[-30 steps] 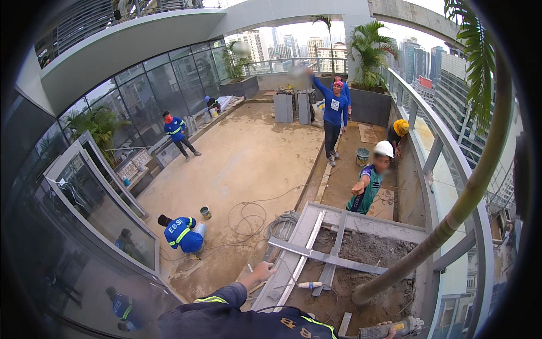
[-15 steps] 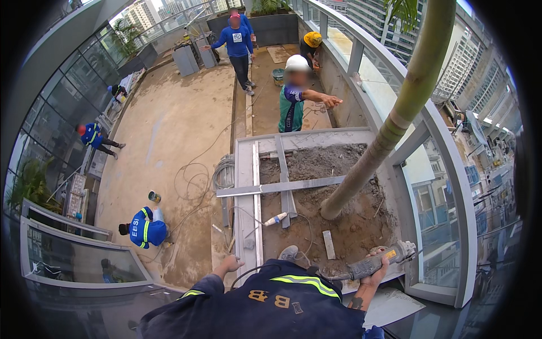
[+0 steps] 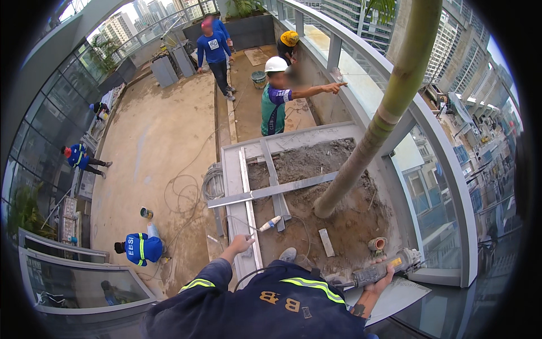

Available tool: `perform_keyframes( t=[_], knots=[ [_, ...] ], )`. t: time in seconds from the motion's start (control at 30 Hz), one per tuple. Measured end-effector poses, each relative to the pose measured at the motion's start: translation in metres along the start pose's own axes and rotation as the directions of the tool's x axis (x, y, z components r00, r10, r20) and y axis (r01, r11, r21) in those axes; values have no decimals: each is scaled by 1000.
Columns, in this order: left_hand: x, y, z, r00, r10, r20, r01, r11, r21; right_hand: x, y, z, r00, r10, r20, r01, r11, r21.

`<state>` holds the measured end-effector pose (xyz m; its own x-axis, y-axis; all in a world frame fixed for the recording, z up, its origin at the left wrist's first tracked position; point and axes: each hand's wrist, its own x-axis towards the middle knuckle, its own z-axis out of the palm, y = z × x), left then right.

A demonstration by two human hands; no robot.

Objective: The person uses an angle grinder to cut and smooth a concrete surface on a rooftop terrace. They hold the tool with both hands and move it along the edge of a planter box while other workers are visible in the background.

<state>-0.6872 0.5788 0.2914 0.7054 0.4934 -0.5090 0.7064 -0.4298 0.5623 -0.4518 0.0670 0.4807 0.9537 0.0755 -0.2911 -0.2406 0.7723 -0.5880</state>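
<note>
At far left a crouching worker in a blue, yellow-banded shirt (image 3: 141, 249) is near a loose coil of grey cable (image 3: 213, 184). The left hand (image 3: 241, 244) has its fingers curled, just beside a long, whitish metal bar (image 3: 246, 198); whether it grips anything I cannot tell. Next, 2 flat grey metal bars (image 3: 305, 185) cross above brown soil (image 3: 299, 240). Rightmost, the right hand (image 3: 385, 280) holds a grey, cylindrical-bodied angle grinder (image 3: 370, 276) near the soil's edge.
</note>
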Motion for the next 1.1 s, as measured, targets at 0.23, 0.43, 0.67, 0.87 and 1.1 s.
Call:
perform_keyframes(
  t=[0.23, 0.43, 0.67, 0.87, 1.1],
  knots=[
    [10, -12, 18, 989, 67, 132, -79, 993, 86, -14, 9, -15, 990, -33, -134, 34, 999, 8],
    [16, -22, -1, 994, 17, 103, -27, 995, 99, -18, 9, -7, 987, -34, -159, 37, 999, 14],
    [20, -24, -5, 997, -12, 79, 7, 998, 57, -12, 13, -2, 995, 3, -96, -3, 1000, 3],
    [16, -21, 4, 995, -5, 101, 0, 999, 51, -10, 15, 3, 998, 0, -70, -1, 1000, -5],
    [16, -20, 4, 998, -40, 45, 37, 998, 54, -9, 11, 3, 997, 4, -80, -2, 1000, 25]
  ],
)
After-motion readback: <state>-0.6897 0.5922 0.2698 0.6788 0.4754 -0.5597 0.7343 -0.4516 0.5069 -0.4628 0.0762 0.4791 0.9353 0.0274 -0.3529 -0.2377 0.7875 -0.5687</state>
